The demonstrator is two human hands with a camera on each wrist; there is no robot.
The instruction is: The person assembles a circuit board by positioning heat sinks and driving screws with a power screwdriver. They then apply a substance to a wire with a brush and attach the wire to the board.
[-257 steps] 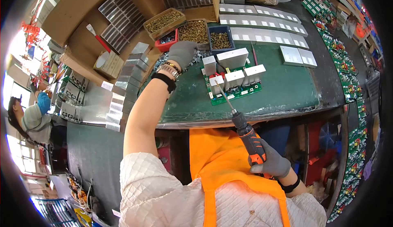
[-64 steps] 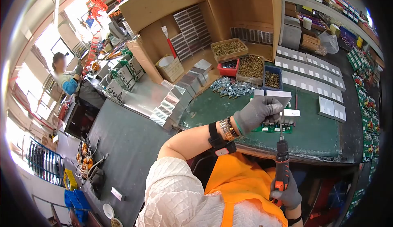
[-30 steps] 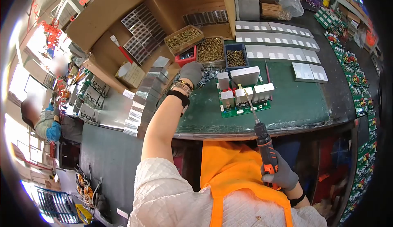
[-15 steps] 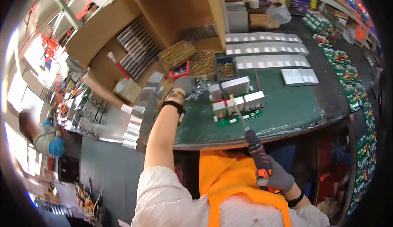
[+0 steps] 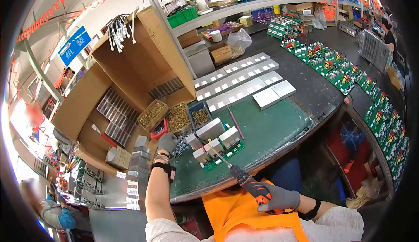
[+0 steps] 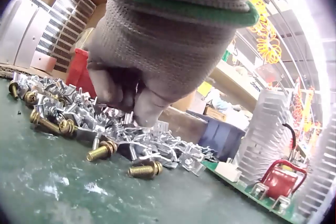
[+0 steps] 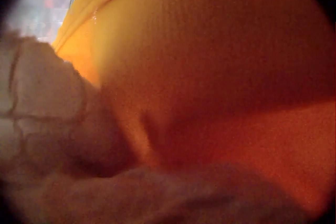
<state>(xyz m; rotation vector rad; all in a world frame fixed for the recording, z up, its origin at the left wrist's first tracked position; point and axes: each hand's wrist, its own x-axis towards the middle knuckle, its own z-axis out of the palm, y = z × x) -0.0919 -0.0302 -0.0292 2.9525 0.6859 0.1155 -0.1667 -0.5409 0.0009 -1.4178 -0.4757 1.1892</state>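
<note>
My gloved left hand reaches into a pile of small silver metal clips with screws attached, its fingers pointing down. In the left wrist view the fingertips sink among the clips, so I cannot tell whether they pinch one. Brass screws lie along the near edge. My gloved right hand grips an electric screwdriver near my apron. Its long bit slants up to the silver heat sinks on a green circuit board. The right wrist view shows only orange apron and pale fabric.
Behind the pile stand a red bin, a blue bin and boxes of brass screws. Silver blocks line the back of the bench. A tall cardboard carton rises at the back left; more circuit boards lie right.
The left hand earlier went from the pile to the board and back; it stays at the pile now. The right hand keeps hold of the screwdriver. The head view has swung to the right.
</note>
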